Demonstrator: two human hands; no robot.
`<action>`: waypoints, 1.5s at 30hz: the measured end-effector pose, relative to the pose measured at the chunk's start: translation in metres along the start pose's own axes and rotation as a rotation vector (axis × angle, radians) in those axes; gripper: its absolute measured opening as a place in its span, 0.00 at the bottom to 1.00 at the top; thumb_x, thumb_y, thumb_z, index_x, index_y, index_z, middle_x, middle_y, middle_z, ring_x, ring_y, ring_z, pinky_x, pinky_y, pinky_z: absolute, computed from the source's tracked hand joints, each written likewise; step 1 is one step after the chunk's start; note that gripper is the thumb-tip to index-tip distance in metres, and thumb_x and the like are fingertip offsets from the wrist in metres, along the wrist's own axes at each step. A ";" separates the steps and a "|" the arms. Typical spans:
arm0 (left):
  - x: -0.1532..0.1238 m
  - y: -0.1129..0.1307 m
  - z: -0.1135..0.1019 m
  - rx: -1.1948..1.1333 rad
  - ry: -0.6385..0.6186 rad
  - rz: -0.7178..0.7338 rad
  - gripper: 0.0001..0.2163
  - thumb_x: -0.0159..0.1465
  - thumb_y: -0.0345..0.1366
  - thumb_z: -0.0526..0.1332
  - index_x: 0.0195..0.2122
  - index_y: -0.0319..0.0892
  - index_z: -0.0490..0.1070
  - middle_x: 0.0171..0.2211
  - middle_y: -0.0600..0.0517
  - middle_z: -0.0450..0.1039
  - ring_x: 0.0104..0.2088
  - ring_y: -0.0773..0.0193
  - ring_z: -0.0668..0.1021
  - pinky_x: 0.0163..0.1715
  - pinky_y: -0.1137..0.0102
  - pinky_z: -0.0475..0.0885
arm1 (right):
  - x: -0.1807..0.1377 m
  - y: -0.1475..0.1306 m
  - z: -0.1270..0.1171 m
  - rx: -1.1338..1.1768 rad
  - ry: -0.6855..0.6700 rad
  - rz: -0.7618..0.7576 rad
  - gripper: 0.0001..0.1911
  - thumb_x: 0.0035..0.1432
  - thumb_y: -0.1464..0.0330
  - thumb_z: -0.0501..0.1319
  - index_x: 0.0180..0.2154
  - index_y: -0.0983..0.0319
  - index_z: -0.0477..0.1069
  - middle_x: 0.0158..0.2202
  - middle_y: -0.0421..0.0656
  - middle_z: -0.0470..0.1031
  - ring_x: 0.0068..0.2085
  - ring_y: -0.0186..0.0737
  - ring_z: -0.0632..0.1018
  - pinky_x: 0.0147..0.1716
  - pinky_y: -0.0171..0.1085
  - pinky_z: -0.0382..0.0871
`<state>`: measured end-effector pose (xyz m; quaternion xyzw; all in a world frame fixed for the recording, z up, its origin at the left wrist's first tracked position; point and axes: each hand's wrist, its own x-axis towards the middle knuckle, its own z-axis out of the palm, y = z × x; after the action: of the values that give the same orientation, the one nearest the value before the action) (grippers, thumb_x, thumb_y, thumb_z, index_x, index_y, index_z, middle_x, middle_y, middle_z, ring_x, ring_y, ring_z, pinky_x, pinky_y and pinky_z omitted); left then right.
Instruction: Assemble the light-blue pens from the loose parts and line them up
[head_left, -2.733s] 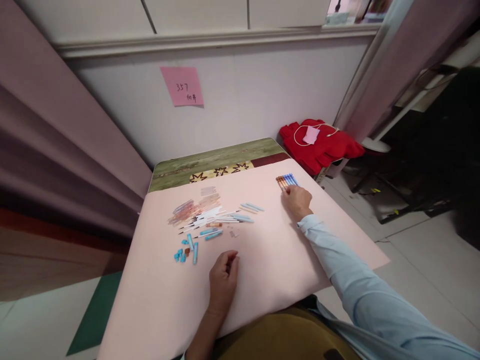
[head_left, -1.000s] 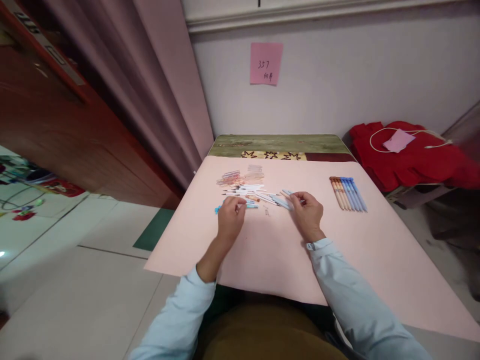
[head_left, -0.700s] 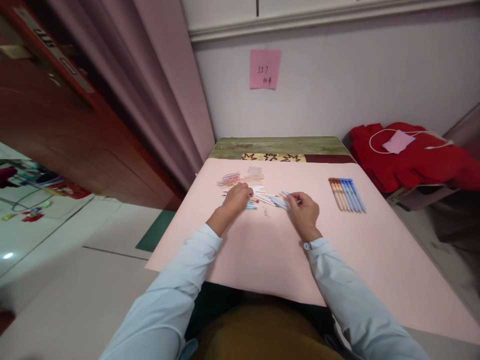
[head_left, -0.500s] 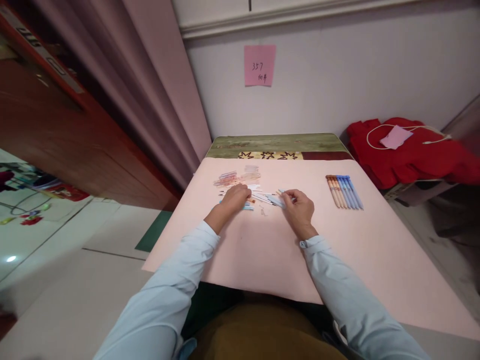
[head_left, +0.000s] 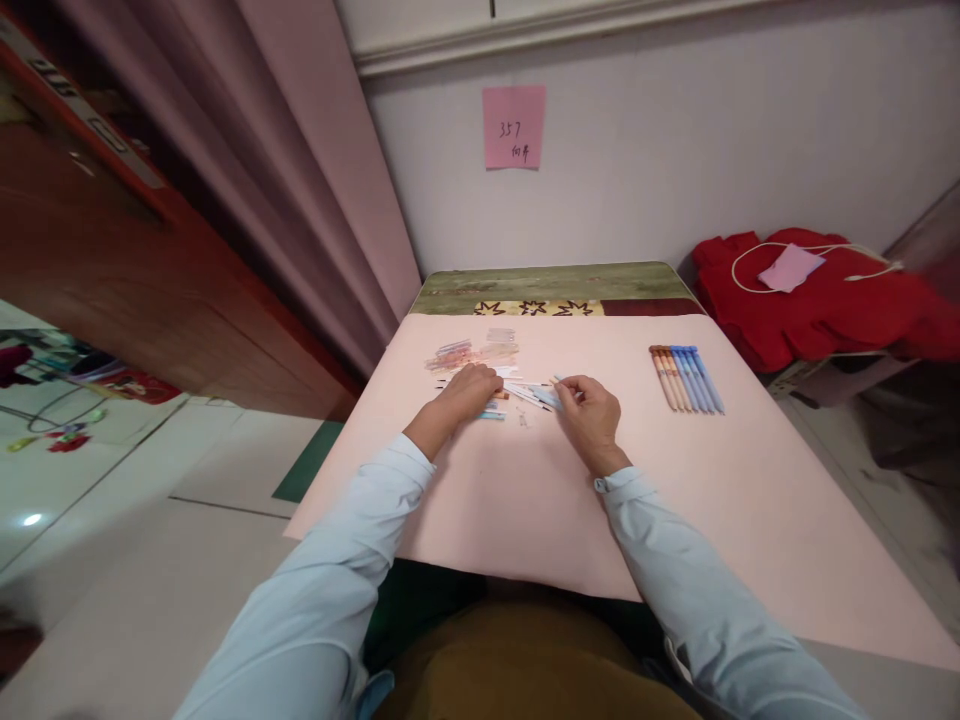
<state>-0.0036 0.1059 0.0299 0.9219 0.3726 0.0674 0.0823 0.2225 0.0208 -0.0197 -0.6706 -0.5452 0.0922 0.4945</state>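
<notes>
My left hand (head_left: pixel 466 393) is over the left part of a pile of pen parts, its fingers curled down and closed. What they grip, if anything, is hidden. My right hand (head_left: pixel 592 412) pinches a light-blue pen barrel (head_left: pixel 550 396) between thumb and fingertips, at the pile's right edge. Between the hands lie thin white refills (head_left: pixel 525 390) with dark tips. Short blue and brown pieces (head_left: pixel 492 412) show below my left fingers. Tiny springs (head_left: pixel 523 419) lie just nearer to me. Behind the left hand are several clear and pinkish pieces (head_left: pixel 457 353), too small to make out.
Assembled pens (head_left: pixel 686 380), brown-cream and blue, lie side by side in a row on the right of the pink table cover (head_left: pixel 517 500). Red cloth (head_left: pixel 817 300) with a white cable is beyond the table's right edge. A pink note (head_left: pixel 513 127) hangs on the wall.
My right hand has shifted slightly left with the light-blue barrel. The left hand stays nearly in place over the pile. The view has moved a little.
</notes>
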 end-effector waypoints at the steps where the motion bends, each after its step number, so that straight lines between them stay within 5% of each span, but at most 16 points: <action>1: -0.002 0.002 -0.003 -0.018 0.024 -0.002 0.06 0.62 0.30 0.60 0.33 0.44 0.76 0.34 0.45 0.75 0.40 0.55 0.74 0.42 0.64 0.64 | -0.001 -0.001 0.000 0.003 -0.023 -0.028 0.11 0.58 0.61 0.59 0.30 0.58 0.77 0.30 0.41 0.78 0.29 0.37 0.73 0.32 0.36 0.62; 5: -0.021 0.026 0.000 -0.298 0.318 -0.140 0.05 0.62 0.34 0.60 0.34 0.43 0.75 0.35 0.47 0.75 0.40 0.57 0.74 0.44 0.63 0.66 | -0.005 -0.004 0.001 0.002 -0.232 -0.225 0.07 0.56 0.65 0.61 0.31 0.57 0.78 0.30 0.39 0.78 0.29 0.36 0.73 0.32 0.34 0.62; 8: -0.047 0.058 0.019 -0.879 0.554 -0.335 0.07 0.60 0.38 0.64 0.37 0.41 0.74 0.33 0.49 0.74 0.33 0.63 0.73 0.36 0.67 0.69 | -0.009 -0.006 0.001 -0.032 -0.387 -0.323 0.06 0.55 0.66 0.62 0.30 0.56 0.79 0.30 0.39 0.79 0.30 0.36 0.74 0.32 0.34 0.61; 12: -0.078 0.095 0.045 -1.551 0.526 -0.479 0.12 0.58 0.41 0.68 0.37 0.39 0.74 0.36 0.47 0.75 0.30 0.67 0.74 0.30 0.71 0.69 | -0.013 -0.007 0.000 -0.078 -0.433 -0.323 0.07 0.56 0.66 0.62 0.31 0.56 0.79 0.31 0.39 0.79 0.30 0.35 0.74 0.32 0.34 0.62; 17: -0.091 0.103 0.051 -1.798 0.530 -0.498 0.13 0.53 0.39 0.72 0.34 0.39 0.73 0.34 0.49 0.75 0.27 0.71 0.72 0.27 0.73 0.68 | -0.017 -0.003 0.001 -0.077 -0.412 -0.323 0.07 0.56 0.65 0.61 0.32 0.56 0.79 0.31 0.40 0.79 0.30 0.36 0.75 0.32 0.35 0.62; 25: -0.091 0.101 0.058 -1.816 0.509 -0.477 0.16 0.49 0.37 0.74 0.38 0.39 0.77 0.27 0.53 0.73 0.26 0.71 0.72 0.27 0.75 0.67 | -0.038 -0.018 -0.009 0.231 -0.255 -0.184 0.11 0.58 0.60 0.62 0.34 0.59 0.79 0.30 0.41 0.78 0.26 0.35 0.71 0.29 0.36 0.65; 30: -0.091 0.103 0.069 -1.622 0.616 -0.369 0.13 0.50 0.37 0.74 0.35 0.42 0.78 0.32 0.52 0.75 0.33 0.67 0.75 0.35 0.70 0.71 | -0.060 -0.043 -0.008 0.550 -0.378 -0.024 0.16 0.58 0.57 0.64 0.44 0.59 0.78 0.32 0.42 0.77 0.27 0.35 0.71 0.27 0.36 0.67; 33: -0.091 0.103 0.073 -1.419 0.713 -0.294 0.10 0.53 0.39 0.73 0.34 0.43 0.78 0.34 0.51 0.75 0.36 0.64 0.77 0.40 0.67 0.72 | -0.065 -0.049 -0.003 0.589 -0.408 -0.074 0.14 0.54 0.57 0.68 0.39 0.57 0.80 0.34 0.42 0.77 0.27 0.34 0.71 0.27 0.36 0.67; 37: -0.092 0.103 0.075 -1.178 0.798 -0.303 0.08 0.56 0.40 0.70 0.35 0.44 0.79 0.34 0.51 0.74 0.33 0.65 0.75 0.33 0.70 0.71 | -0.064 -0.045 -0.001 0.569 -0.388 -0.162 0.10 0.52 0.57 0.70 0.34 0.56 0.81 0.36 0.44 0.76 0.31 0.37 0.73 0.27 0.36 0.68; 45: -0.093 0.103 0.077 -1.121 0.791 -0.331 0.07 0.56 0.39 0.69 0.34 0.43 0.78 0.34 0.50 0.75 0.32 0.65 0.75 0.33 0.70 0.71 | -0.068 -0.041 -0.003 0.526 -0.419 -0.200 0.10 0.53 0.59 0.70 0.36 0.56 0.80 0.38 0.43 0.76 0.23 0.31 0.65 0.22 0.35 0.62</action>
<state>0.0140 -0.0393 -0.0302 0.5782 0.4188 0.5660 0.4123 0.1719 -0.0400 -0.0147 -0.4302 -0.6553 0.3162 0.5343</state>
